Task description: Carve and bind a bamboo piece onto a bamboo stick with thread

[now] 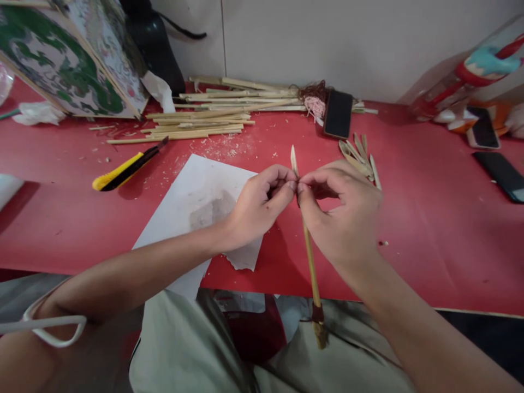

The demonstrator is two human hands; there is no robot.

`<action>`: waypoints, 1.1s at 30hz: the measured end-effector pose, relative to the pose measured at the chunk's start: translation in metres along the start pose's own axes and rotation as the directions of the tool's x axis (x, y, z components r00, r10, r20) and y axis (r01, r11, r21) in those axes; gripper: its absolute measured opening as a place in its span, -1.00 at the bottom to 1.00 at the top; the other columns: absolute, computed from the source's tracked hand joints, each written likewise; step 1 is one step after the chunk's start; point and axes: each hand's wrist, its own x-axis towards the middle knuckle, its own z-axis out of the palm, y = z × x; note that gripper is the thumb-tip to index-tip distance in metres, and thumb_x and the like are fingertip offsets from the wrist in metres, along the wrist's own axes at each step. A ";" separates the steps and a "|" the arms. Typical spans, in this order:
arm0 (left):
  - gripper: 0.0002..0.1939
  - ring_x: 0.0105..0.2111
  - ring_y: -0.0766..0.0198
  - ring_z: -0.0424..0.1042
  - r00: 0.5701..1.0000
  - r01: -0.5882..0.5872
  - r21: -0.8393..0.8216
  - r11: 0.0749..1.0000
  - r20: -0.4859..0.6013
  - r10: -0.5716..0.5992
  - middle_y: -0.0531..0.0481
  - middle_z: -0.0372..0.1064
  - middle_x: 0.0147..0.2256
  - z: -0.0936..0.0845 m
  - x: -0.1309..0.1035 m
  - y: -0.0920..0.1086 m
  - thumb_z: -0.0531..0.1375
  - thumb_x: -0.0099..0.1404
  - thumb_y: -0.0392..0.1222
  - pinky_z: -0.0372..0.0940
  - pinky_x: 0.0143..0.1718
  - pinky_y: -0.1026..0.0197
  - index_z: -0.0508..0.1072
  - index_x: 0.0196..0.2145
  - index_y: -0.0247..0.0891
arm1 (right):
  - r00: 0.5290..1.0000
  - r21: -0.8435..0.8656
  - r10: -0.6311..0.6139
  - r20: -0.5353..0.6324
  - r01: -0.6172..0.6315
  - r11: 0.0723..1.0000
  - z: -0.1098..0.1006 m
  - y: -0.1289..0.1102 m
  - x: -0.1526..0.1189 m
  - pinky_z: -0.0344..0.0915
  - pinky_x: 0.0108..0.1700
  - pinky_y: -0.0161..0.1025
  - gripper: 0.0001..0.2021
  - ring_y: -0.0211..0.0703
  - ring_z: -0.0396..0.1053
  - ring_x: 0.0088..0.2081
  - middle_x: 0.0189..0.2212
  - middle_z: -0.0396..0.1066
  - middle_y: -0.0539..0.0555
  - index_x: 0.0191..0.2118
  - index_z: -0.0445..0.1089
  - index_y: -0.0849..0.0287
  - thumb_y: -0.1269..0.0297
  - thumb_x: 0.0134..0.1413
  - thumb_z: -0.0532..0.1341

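At the far left of the red desk [429, 234], a tissue [41, 113] lies in front of a panel [61, 60] bearing a green pattern and standing at a tilt. To the right of these, a cutter [123, 170] with a yellow and black handle lies at an angle, blade toward the wall [347, 43]. A black object [153, 52] stands behind, near the wall. A sheet of white paper [164, 234] lies on the desk and overhangs the near edge; a grey piece [204, 213] rests on it. Behind the paper, cut rods [204, 131] lie roughly parallel, with shavings [229, 146] scattered in front. The left hand [256, 207] is positioned over the right part of the paper; its grip is pinching the stick [308, 248] between thumb and forefinger, below the pointed tip. The stick is at centre, tilted, its lower end past the desk edge and above the lap; a dark binding [317, 313] encircles it near that end. The right hand [347, 210] meets the left at the same section, its grip likewise pinching the stick. Behind the right hand are a phone [338, 114] and a small pile of strips [360, 155]. At far right, a bottle [470, 73] with red and turquoise parts leans near the wall; two devices [501, 174] lie in front.
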 end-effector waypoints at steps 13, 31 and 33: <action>-0.89 -0.51 0.47 0.24 0.999 0.034 -0.065 0.997 0.014 -0.033 0.05 0.39 -0.43 0.003 0.000 -0.002 0.23 0.39 -0.19 0.17 -0.50 0.36 0.50 -0.27 -0.27 | 0.990 -0.063 -0.021 0.141 0.030 0.998 0.001 0.013 0.003 0.26 -0.24 -0.10 -0.86 -0.10 0.32 -0.34 -0.34 0.36 0.05 -0.37 0.22 0.05 0.46 0.08 0.16; -0.94 -0.51 0.47 0.31 0.988 0.155 -0.222 0.963 0.020 -0.154 0.07 0.38 -0.47 0.002 0.007 0.001 0.25 0.32 -0.29 0.24 -0.48 0.35 0.47 -0.35 -0.27 | 0.988 0.112 0.092 0.121 -0.106 0.988 0.005 0.012 0.001 0.34 -0.23 -0.15 -0.87 -0.16 0.38 -0.34 -0.39 0.38 -0.01 -0.37 0.29 0.07 0.46 0.11 0.20; -0.93 -0.52 0.46 0.31 0.986 0.165 -0.213 0.963 0.016 -0.165 0.07 0.38 -0.47 0.002 0.007 0.000 0.24 0.33 -0.27 0.24 -0.49 0.35 0.47 -0.34 -0.27 | 0.988 0.119 0.122 0.097 -0.133 0.984 0.003 0.008 0.000 0.39 -0.20 -0.13 -0.89 -0.14 0.43 -0.33 -0.37 0.44 0.00 -0.36 0.36 0.07 0.44 0.13 0.23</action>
